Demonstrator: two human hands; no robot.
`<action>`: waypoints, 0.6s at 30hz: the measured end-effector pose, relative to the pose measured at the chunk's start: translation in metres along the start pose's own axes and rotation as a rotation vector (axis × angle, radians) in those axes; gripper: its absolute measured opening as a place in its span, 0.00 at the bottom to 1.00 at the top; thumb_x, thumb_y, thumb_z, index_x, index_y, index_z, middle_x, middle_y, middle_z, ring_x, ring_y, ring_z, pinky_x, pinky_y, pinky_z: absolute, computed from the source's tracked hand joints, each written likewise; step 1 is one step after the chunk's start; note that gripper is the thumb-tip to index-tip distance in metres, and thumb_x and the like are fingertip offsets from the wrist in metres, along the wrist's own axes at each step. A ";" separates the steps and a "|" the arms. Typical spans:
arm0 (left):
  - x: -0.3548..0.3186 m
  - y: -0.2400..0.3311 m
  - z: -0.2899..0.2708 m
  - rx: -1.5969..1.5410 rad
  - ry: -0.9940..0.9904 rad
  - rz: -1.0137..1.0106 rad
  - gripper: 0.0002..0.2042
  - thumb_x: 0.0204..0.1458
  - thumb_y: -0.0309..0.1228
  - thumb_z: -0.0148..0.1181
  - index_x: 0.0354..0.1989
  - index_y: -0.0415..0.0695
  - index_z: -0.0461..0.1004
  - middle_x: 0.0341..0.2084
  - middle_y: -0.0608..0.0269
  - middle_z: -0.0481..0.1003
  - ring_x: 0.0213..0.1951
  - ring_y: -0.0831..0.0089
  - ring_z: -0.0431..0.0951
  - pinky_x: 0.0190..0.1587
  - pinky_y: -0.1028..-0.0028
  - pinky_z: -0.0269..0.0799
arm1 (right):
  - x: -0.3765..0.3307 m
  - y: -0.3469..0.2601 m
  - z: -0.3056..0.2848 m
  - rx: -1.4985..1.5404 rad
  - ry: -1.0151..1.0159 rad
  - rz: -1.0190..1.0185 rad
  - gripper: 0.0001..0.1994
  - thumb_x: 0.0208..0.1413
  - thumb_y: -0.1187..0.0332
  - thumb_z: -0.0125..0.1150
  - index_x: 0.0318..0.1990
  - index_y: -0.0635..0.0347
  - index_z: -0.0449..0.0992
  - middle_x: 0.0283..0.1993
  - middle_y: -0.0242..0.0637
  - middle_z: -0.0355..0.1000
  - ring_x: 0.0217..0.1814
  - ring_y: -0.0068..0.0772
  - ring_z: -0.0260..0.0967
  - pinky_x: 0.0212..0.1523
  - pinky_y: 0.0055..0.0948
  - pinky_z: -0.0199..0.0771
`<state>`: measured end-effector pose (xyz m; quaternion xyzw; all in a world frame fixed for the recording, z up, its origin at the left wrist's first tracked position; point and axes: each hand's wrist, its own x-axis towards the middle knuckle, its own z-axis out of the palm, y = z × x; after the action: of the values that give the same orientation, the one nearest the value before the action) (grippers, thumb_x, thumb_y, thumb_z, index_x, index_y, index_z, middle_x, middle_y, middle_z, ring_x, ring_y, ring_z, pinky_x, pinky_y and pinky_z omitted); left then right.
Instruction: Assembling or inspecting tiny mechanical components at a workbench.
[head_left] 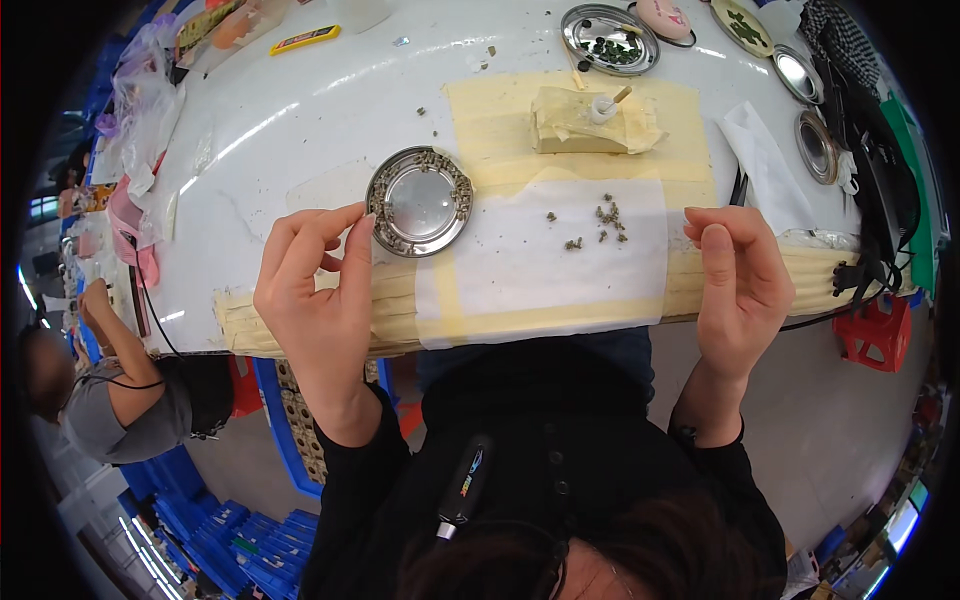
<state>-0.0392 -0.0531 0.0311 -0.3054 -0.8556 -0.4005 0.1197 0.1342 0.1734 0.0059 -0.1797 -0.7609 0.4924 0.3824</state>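
Observation:
My left hand (318, 290) is raised over the table's near edge, thumb and forefinger pinched together beside a round metal dish (419, 200) whose rim is lined with small grey parts; whether a part is between the fingertips is too small to tell. My right hand (738, 282) hovers at the right end of a white paper sheet (545, 255), fingers curled, thumb against forefinger. Several small grey parts (603, 220) lie loose on the sheet between the hands. Behind them a tan wrapped block (585, 122) carries a small white bottle (602, 107).
More metal dishes (608, 40) and lids (816, 146) stand at the back and right of the white table (300, 130). Black cables and cloth (880, 190) hang at the right edge. Plastic bags (145, 95) lie at left. Another person (110, 400) sits lower left; a red stool (875, 330) stands right.

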 end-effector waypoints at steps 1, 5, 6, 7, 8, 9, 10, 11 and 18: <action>0.000 -0.002 -0.003 0.010 -0.002 -0.006 0.06 0.47 0.19 0.65 0.33 0.38 0.80 0.28 0.62 0.75 0.27 0.77 0.71 0.28 0.77 0.66 | 0.000 -0.001 0.001 0.003 -0.006 -0.007 0.03 0.58 0.78 0.58 0.36 0.69 0.77 0.32 0.35 0.74 0.31 0.22 0.66 0.37 0.20 0.65; 0.004 -0.003 -0.004 0.071 -0.073 -0.020 0.05 0.46 0.20 0.66 0.32 0.38 0.80 0.26 0.63 0.74 0.28 0.72 0.72 0.30 0.74 0.67 | 0.000 -0.002 0.005 -0.011 -0.031 -0.020 0.03 0.57 0.78 0.58 0.36 0.69 0.77 0.32 0.36 0.74 0.32 0.23 0.67 0.38 0.21 0.66; 0.006 -0.003 -0.003 0.091 -0.105 -0.013 0.05 0.46 0.21 0.66 0.32 0.38 0.80 0.25 0.63 0.74 0.29 0.70 0.72 0.30 0.73 0.67 | 0.000 -0.003 0.005 -0.019 -0.035 -0.018 0.03 0.57 0.78 0.58 0.36 0.69 0.77 0.31 0.36 0.74 0.32 0.23 0.68 0.38 0.21 0.66; 0.008 -0.004 -0.003 0.111 -0.137 -0.007 0.05 0.46 0.21 0.66 0.32 0.38 0.80 0.25 0.62 0.73 0.29 0.69 0.73 0.31 0.72 0.67 | -0.001 -0.004 0.006 -0.019 -0.035 -0.016 0.03 0.57 0.78 0.58 0.35 0.69 0.77 0.31 0.36 0.73 0.32 0.23 0.68 0.38 0.21 0.66; 0.010 -0.005 -0.002 0.130 -0.169 0.000 0.05 0.46 0.22 0.66 0.31 0.38 0.79 0.25 0.62 0.73 0.29 0.68 0.73 0.32 0.71 0.67 | -0.001 -0.005 0.006 -0.019 -0.035 -0.015 0.03 0.57 0.78 0.58 0.35 0.69 0.77 0.31 0.36 0.73 0.32 0.23 0.68 0.37 0.21 0.66; 0.011 -0.006 0.000 0.125 -0.180 0.005 0.04 0.46 0.22 0.66 0.31 0.38 0.79 0.24 0.61 0.73 0.29 0.67 0.73 0.32 0.71 0.67 | -0.002 -0.006 0.007 -0.017 -0.034 -0.011 0.03 0.57 0.78 0.58 0.35 0.68 0.77 0.31 0.36 0.73 0.32 0.24 0.68 0.37 0.21 0.66; 0.013 -0.007 0.003 0.120 -0.191 0.009 0.04 0.46 0.22 0.66 0.30 0.38 0.79 0.24 0.61 0.73 0.29 0.66 0.73 0.32 0.70 0.67 | -0.002 -0.006 0.007 -0.017 -0.040 -0.010 0.03 0.57 0.78 0.58 0.35 0.68 0.77 0.31 0.36 0.73 0.32 0.24 0.68 0.37 0.21 0.66; 0.015 -0.008 0.005 0.114 -0.203 0.014 0.04 0.46 0.22 0.66 0.30 0.38 0.79 0.24 0.60 0.73 0.30 0.65 0.73 0.33 0.69 0.67 | -0.002 -0.006 0.007 -0.018 -0.046 -0.009 0.03 0.57 0.78 0.58 0.35 0.68 0.77 0.31 0.36 0.73 0.32 0.24 0.68 0.37 0.21 0.66; 0.015 -0.009 0.008 0.094 -0.216 0.061 0.03 0.46 0.20 0.63 0.30 0.37 0.78 0.22 0.64 0.73 0.26 0.74 0.68 0.30 0.75 0.61 | -0.001 -0.007 0.014 -0.034 -0.095 -0.037 0.03 0.56 0.78 0.59 0.34 0.68 0.78 0.31 0.37 0.74 0.32 0.25 0.68 0.36 0.22 0.67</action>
<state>-0.0564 -0.0448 0.0274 -0.3667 -0.8716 -0.3210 0.0532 0.1250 0.1617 0.0086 -0.1484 -0.7897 0.4803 0.3517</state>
